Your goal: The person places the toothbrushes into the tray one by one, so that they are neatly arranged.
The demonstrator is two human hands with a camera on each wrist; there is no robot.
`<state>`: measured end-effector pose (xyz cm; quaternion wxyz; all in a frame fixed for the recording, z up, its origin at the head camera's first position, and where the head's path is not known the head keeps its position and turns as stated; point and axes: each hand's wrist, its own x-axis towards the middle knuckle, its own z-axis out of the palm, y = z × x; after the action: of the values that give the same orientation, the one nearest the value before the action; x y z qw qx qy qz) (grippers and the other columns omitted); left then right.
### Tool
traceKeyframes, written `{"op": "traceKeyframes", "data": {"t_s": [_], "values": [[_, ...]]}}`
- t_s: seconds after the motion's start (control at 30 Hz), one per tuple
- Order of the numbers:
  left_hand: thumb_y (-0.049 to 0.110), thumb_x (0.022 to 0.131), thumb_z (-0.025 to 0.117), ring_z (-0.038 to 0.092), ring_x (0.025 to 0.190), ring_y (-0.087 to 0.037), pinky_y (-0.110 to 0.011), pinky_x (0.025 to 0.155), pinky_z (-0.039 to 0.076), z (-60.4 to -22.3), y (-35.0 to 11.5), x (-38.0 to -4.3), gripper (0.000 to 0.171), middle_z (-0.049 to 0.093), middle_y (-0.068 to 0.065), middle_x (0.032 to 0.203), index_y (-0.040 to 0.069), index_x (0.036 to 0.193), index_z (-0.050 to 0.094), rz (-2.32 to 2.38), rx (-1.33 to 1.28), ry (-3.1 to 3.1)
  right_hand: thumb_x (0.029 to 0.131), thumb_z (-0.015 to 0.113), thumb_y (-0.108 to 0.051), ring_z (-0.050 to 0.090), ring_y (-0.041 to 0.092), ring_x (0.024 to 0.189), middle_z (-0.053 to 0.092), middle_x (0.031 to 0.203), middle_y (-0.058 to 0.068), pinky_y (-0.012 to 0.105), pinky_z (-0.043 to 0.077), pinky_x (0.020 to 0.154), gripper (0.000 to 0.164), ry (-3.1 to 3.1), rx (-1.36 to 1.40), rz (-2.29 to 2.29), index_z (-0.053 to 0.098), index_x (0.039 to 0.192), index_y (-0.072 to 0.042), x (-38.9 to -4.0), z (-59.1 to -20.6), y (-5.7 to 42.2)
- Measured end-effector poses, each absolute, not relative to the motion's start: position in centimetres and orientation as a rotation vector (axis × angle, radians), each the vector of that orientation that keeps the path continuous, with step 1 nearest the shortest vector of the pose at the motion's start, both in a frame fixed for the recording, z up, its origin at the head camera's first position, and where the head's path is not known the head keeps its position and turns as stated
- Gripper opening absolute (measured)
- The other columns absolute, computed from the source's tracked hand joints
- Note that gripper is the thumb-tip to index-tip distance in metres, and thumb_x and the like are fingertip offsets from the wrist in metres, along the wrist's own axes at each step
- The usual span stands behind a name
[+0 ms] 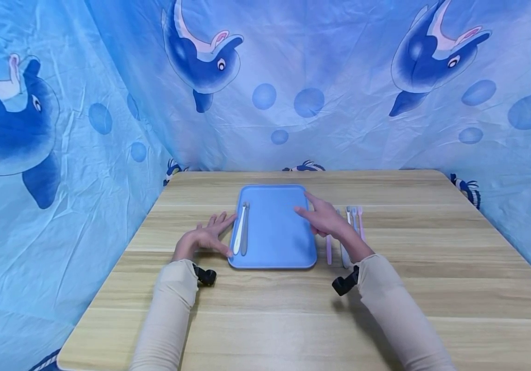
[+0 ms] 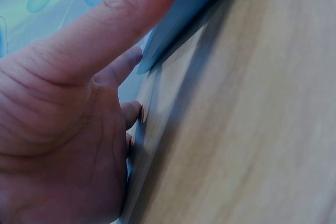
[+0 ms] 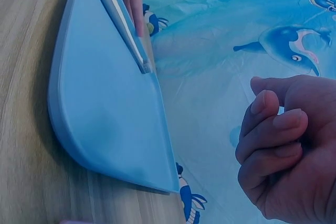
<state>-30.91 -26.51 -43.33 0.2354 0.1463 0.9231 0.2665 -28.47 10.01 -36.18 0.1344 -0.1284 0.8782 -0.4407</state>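
Observation:
A blue tray [image 1: 276, 226] lies on the table, bearing a white toothbrush [image 1: 239, 234] and a grey toothbrush [image 1: 245, 237] side by side along its left part. My left hand [image 1: 207, 236] is at the tray's left edge, fingers spread and thumb by the near-left corner. Over the tray's right edge hovers my right hand [image 1: 327, 217], holding nothing. Its index finger and thumb stretch out, while the other fingers [image 3: 273, 129] bend loosely in the right wrist view. The left wrist view shows the left thumb [image 2: 105, 30] against the tray's side [image 2: 181, 17].
Several toothbrushes lie right of the tray, partly hidden by the right hand and forearm: a pink one [image 1: 361, 224], a blue one [image 1: 354, 217], a white one [image 1: 345, 256] and a purple-pink one [image 1: 329, 252]. A blue dolphin-print curtain [image 1: 339, 139] hangs around the wooden table [image 1: 265, 319].

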Motion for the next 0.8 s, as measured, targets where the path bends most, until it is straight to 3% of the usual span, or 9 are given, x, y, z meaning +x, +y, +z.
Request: {"op": "traceKeyframes", "data": {"t_s": [0.27,0.5,0.8], "values": [[0.058,0.064,0.088,-0.028,0.153,-0.037,-0.07,0.117,-0.021,-43.1,-26.4,-30.7,0.135,-0.02,-0.009,0.169,0.032,0.162,-0.002,0.724,0.395,2.535,0.103,0.05,-0.048,0.039,0.01,0.039,0.051,0.051,0.0,0.023,0.034,0.039,0.079,2.552,-0.349,-1.268,0.009,0.163,-0.017,-28.5,-36.5,10.9],[0.053,0.065,0.089,-0.027,0.152,-0.042,-0.072,0.115,-0.022,-42.6,-26.2,-30.3,0.135,-0.019,-0.015,0.169,0.029,0.162,-0.001,0.758,0.414,2.522,0.103,0.049,-0.048,0.038,0.01,0.04,0.05,0.052,-0.001,0.023,0.035,0.041,0.079,2.562,-0.329,-1.252,0.01,0.163,-0.014,-28.5,-36.7,11.8],[0.053,0.068,0.087,-0.027,0.153,-0.041,-0.072,0.116,-0.02,-42.6,-26.1,-30.3,0.131,-0.02,-0.013,0.169,0.03,0.162,-0.002,0.733,0.414,2.533,0.103,0.049,-0.048,0.036,0.01,0.04,0.05,0.051,0.0,0.023,0.034,0.041,0.08,2.537,-0.332,-1.279,0.01,0.162,-0.011,-28.5,-37.1,13.1]]}}
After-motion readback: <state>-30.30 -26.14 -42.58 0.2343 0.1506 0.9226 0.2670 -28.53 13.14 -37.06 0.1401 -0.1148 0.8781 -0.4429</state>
